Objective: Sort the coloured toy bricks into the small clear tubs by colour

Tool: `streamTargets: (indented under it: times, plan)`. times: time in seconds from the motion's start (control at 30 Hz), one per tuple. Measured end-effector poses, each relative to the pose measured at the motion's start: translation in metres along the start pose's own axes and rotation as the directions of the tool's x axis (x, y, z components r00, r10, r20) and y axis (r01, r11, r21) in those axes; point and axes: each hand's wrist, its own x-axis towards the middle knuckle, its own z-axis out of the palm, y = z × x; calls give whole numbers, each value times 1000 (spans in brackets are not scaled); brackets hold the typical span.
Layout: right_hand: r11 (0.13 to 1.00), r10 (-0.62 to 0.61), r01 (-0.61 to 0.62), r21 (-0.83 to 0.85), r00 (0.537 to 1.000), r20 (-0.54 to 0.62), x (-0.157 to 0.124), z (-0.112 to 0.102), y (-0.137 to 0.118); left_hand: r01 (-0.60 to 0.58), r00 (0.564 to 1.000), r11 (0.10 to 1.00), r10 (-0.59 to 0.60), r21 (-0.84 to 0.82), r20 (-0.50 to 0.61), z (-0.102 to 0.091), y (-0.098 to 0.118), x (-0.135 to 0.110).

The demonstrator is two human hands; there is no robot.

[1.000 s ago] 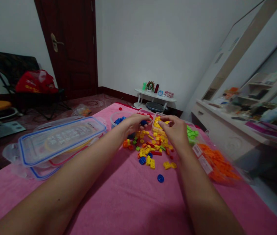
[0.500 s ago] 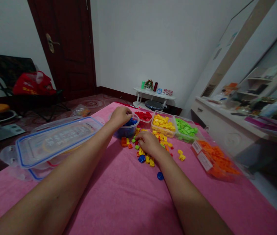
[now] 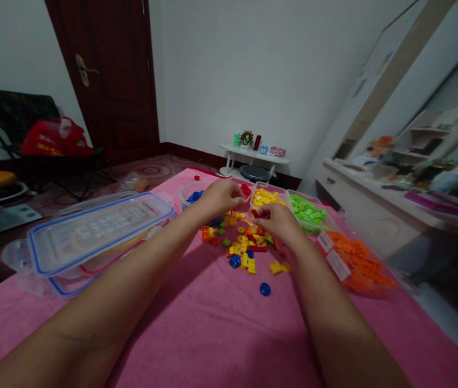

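Note:
A loose pile of small coloured bricks [image 3: 245,243] lies on the pink cloth [image 3: 213,328]. My left hand [image 3: 219,197] hovers at the pile's far edge, between the blue-brick bowl [image 3: 192,196] and the red-brick container [image 3: 247,189]. Its fingers are curled together, and what they hold is hidden. My right hand [image 3: 278,222] sits at the pile's right side with fingertips pinched on a small red brick [image 3: 255,213]. Behind the hands stand the yellow-brick container [image 3: 268,197] and the green-brick container [image 3: 308,211].
An orange-brick container [image 3: 359,265] lies at the right. Stacked clear lids [image 3: 99,231] rest at the left. A lone blue round piece [image 3: 265,289] lies nearer me. Beyond the bed are a door, a folding chair, a small white table and a dresser.
My left hand moved right from over the blue bowl toward the red container. My right hand shifted right and away from the pile's near-left part, now pinching a red brick.

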Motion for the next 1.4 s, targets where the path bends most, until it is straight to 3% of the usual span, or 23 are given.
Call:
streamTargets:
  times: [0.1,0.17,0.37,0.6,0.67,0.83,1.0,1.1,1.2,1.27,1.3,1.37,1.4]
  plan:
    - [1000,-7,7,7,993,116,-3,-5,3,-37,978,999,38,-9,203,14,8,-4]
    - [1000,22,-19,-21,984,178,-6,-3,0,-49,960,998,40,28,278,25,12,-8]
    - [994,112,-100,-53,944,311,-11,-11,6,-20,958,994,-12,110,285,52,20,-18]
    - [996,73,-84,2,878,472,-14,-14,19,-62,958,988,19,142,285,66,21,-20]
    - [997,82,-73,-38,877,473,-15,-6,16,-75,953,986,26,152,303,66,19,-20]
    - [979,108,-35,-201,925,364,-18,3,2,-96,943,986,45,139,330,66,13,-20]
    - [992,123,-92,-85,853,508,-18,-10,16,-75,950,990,35,117,310,64,13,-23]
    - [996,84,-81,-25,908,410,-13,-22,35,-118,956,988,86,99,280,65,14,-22]
    - [996,45,-61,60,970,239,-7,-30,44,-14,971,995,36,-96,236,69,14,-18]
    - [991,25,-42,125,991,130,-5,-33,42,162,965,898,-57,-409,257,70,17,-15]
    - [986,11,-26,164,996,92,-5,-33,39,267,949,769,-103,-581,299,70,19,-13]
    - [968,-25,12,250,998,50,-5,-33,31,447,894,386,-164,-807,417,69,23,-10]
    - [958,-39,25,287,998,42,-6,-32,27,509,859,191,-172,-839,482,67,25,-9]
